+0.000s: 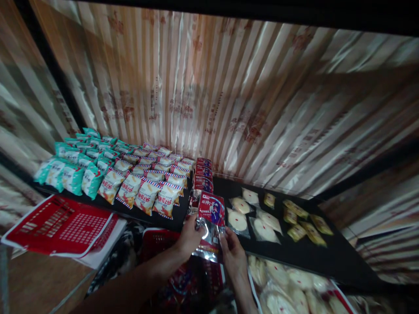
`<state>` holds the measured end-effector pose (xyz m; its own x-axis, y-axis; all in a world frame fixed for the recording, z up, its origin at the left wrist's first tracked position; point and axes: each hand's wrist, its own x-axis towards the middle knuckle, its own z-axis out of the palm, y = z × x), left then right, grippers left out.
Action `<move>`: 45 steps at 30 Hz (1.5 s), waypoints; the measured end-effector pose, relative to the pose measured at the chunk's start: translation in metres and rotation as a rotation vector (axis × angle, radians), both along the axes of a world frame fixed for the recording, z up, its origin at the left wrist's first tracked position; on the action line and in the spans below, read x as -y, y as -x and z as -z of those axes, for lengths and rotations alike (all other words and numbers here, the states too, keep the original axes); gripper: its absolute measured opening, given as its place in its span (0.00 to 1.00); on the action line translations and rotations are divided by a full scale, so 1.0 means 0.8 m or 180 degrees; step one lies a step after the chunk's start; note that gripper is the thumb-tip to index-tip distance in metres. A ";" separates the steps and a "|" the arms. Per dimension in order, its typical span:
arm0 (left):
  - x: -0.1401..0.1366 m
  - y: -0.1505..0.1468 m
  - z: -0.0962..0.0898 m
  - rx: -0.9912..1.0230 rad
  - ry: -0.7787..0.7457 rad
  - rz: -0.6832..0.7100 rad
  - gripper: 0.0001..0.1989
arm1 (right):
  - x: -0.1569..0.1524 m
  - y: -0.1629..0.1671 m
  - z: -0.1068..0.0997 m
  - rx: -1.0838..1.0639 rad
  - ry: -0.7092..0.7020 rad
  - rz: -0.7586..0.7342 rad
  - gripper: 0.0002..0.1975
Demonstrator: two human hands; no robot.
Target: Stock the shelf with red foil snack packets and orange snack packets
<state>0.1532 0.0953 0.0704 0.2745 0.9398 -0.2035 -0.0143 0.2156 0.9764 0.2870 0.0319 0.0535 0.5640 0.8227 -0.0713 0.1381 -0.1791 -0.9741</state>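
Holding a red packet (212, 210) at the front edge of the black shelf (304, 258), near the row of red boxes (203, 179), I have left fingers (192, 230) and right fingers (233, 240) clamped on opposite sides.

red packet (212, 208) has a bluish-purple patch and goes silver lower down. teal bags (72, 179) are part white, and the white bags (145, 196) get red-and-blue striped edges. shelf (321, 266) is plain black, small packs (297, 232) yellow-gold, discs (237, 218) cream with red dots, backdrop (183, 78) beige-brown stripes with reddish print
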 end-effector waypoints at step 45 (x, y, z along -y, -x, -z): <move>-0.087 -0.066 0.001 -0.2920 -0.2599 0.0264 0.22 | -0.091 0.001 0.042 0.1714 -0.0212 -0.0013 0.20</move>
